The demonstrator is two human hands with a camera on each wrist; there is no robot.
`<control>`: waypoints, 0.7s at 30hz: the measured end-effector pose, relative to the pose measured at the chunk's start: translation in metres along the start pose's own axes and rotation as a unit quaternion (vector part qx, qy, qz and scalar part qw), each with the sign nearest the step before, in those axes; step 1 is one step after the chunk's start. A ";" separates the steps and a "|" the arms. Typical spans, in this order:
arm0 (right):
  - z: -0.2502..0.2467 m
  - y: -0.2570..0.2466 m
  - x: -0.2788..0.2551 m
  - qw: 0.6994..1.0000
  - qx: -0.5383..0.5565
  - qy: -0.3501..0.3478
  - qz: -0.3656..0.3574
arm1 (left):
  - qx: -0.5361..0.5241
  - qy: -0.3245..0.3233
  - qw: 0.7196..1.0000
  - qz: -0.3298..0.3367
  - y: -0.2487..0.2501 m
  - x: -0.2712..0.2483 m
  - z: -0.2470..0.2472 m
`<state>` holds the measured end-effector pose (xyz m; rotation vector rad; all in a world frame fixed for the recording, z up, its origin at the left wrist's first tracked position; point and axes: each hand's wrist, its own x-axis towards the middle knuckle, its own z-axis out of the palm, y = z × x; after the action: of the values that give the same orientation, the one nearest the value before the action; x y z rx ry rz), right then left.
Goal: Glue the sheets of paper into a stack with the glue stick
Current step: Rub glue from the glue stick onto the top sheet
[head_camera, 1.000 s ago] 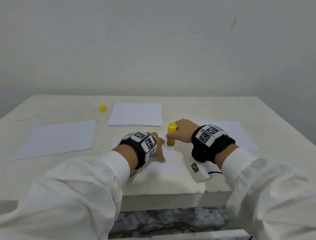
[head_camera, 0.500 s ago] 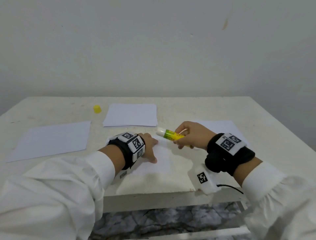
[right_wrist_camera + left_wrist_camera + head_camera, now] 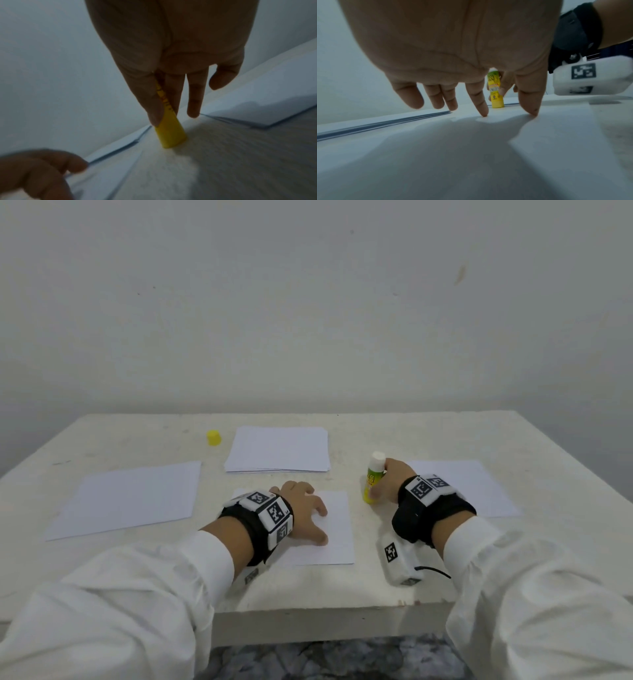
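Observation:
The uncapped glue stick [image 3: 372, 478] stands upright on its yellow base on the bare table, white glue tip up, just right of the near sheet of paper [image 3: 337, 537]. My right hand [image 3: 380, 483] pinches its barrel between thumb and fingers; the right wrist view shows the glue stick [image 3: 169, 130] touching the tabletop. My left hand [image 3: 317, 523] lies spread on the near sheet, fingertips [image 3: 483, 113] pressing the paper. A stack of sheets [image 3: 277, 449] lies behind it.
The yellow cap [image 3: 213, 437] stands at the back, left of the stack. One loose sheet [image 3: 126, 498] lies at the left and another [image 3: 474, 486] at the right, partly under my right wrist. The table's front edge [image 3: 308, 606] is near my forearms.
My right hand lifted the glue stick tip off the near sheet, turned it over and set it base down on the table to the sheet's right. The left hand stayed on the sheet.

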<state>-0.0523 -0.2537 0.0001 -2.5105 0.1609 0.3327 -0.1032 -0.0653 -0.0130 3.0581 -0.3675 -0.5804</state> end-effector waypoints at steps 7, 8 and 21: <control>0.003 0.001 -0.006 0.999 -0.023 -0.005 0.030 | 0.018 -0.040 0.999 0.007 -0.008 -0.006 -0.001; 0.002 0.001 -0.009 0.998 -0.026 -0.002 0.051 | 0.017 -0.042 0.999 0.010 -0.010 -0.007 0.000; 0.058 -0.125 -0.049 0.950 -0.253 -0.132 -0.128 | -0.043 0.014 0.995 -0.092 -0.124 -0.049 0.002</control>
<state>-0.0873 -0.1168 0.0359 -2.9032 -0.4062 0.6649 -0.1204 0.0663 -0.0037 3.0325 -0.0572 -0.5420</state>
